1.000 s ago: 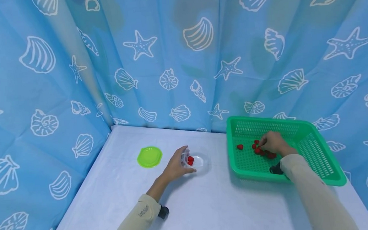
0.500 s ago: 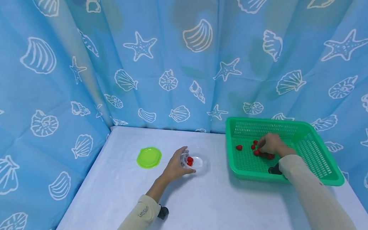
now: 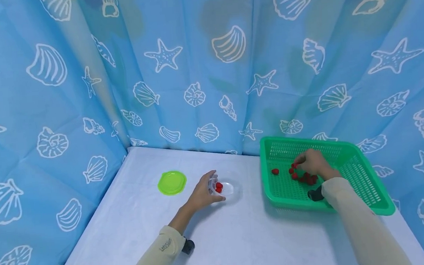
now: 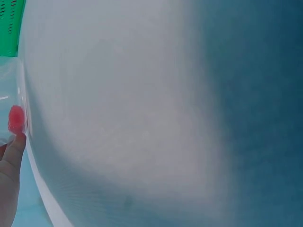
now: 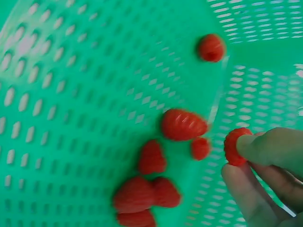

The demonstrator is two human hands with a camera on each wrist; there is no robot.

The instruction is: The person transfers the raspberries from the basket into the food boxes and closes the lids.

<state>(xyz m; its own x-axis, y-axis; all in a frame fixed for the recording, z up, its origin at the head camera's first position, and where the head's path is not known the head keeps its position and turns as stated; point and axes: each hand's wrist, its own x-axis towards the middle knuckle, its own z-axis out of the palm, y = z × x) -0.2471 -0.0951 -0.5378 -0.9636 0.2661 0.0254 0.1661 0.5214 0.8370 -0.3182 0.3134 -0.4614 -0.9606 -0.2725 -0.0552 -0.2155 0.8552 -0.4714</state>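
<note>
My left hand (image 3: 202, 194) grips the side of a clear plastic container (image 3: 231, 187) on the table, thumb and fingers spread round it. A couple of raspberries (image 3: 218, 186) lie inside; one raspberry (image 4: 16, 119) shows through the wall beside the left fingertip in the left wrist view. Over the green basket (image 3: 275, 198), my right hand (image 3: 313, 163) pinches a single raspberry (image 5: 234, 146) between thumb and fingers. Below it, several more raspberries (image 5: 135, 195) lie loose on the basket's floor, some touching each other.
A bright green lid (image 3: 172, 183) lies flat on the white table (image 3: 219, 238), left of the container. A blue curtain (image 3: 192, 60) with shell prints stands behind and at the sides. The basket's raised rim (image 3: 377, 178) surrounds the right hand.
The right hand has lifted slightly off the heap with a raspberry between its fingers, uncovering the berries below. The left hand and container stay in place.
</note>
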